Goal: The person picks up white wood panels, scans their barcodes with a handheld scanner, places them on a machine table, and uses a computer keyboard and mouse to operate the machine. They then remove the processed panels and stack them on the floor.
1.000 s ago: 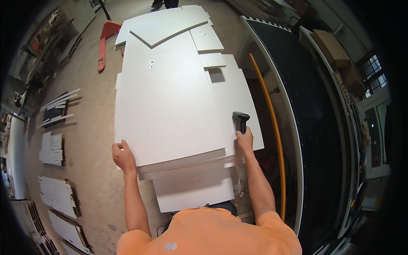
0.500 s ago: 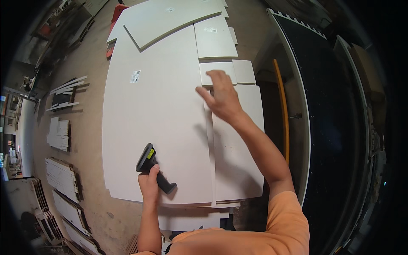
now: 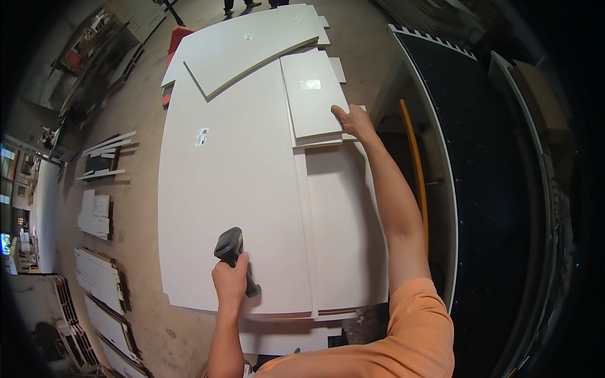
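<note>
My left hand [image 3: 230,281] is wrapped round the handle of a dark grey barcode scanner [image 3: 229,244], held over a large white panel [image 3: 227,189] near the stack's front. Farther off, my right hand [image 3: 355,121] grips the right edge of a smaller white board [image 3: 312,107], thumb on top and the other fingers partly hidden at the edge. That board carries a pale label and lies over other small boards [image 3: 318,144]. Another printed label [image 3: 201,137] is stuck on the large panel.
An angled white panel [image 3: 252,50] covers the stack's far end. To the right run a yellow bar [image 3: 413,160] and a long black conveyor-like bed [image 3: 485,189]. Piles of white offcuts [image 3: 94,214] lie on the floor at left. People's feet [image 3: 236,9] show at the top.
My right hand has come down from above the boards onto the small labelled board, which has shifted nearer. The scanner in my left hand has turned. The whole view has tilted slightly.
</note>
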`<state>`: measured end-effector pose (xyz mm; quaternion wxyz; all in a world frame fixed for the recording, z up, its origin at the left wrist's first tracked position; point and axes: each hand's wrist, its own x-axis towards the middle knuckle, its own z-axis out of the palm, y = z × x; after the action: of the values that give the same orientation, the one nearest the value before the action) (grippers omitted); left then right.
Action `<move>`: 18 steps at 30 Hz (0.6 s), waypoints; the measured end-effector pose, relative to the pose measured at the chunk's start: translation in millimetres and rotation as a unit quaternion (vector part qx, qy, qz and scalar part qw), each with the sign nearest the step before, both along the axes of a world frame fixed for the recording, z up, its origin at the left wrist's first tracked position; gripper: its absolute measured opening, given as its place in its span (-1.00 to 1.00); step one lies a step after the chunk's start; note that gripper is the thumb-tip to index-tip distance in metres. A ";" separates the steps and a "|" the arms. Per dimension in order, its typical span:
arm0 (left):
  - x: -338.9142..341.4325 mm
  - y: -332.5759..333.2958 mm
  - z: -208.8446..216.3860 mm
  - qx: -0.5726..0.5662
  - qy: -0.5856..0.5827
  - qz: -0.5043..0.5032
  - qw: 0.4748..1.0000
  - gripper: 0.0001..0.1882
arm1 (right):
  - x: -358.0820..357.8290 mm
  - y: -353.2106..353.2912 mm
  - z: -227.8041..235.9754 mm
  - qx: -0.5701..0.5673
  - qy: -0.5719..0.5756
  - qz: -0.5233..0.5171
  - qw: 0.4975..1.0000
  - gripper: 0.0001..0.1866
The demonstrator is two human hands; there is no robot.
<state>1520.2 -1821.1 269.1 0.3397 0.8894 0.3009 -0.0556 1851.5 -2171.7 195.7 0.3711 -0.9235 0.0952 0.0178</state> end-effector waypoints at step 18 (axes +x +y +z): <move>-118.1 26.4 1.5 -0.422 -0.056 -0.126 0.896 -0.83 | -529.8 27.9 37.0 0.370 -0.078 -0.142 0.915 -0.75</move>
<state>1402.0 -1794.7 270.5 0.6894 0.6947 0.1148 -0.1700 1321.7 -2143.8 232.7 0.6908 -0.6958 0.1828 -0.0732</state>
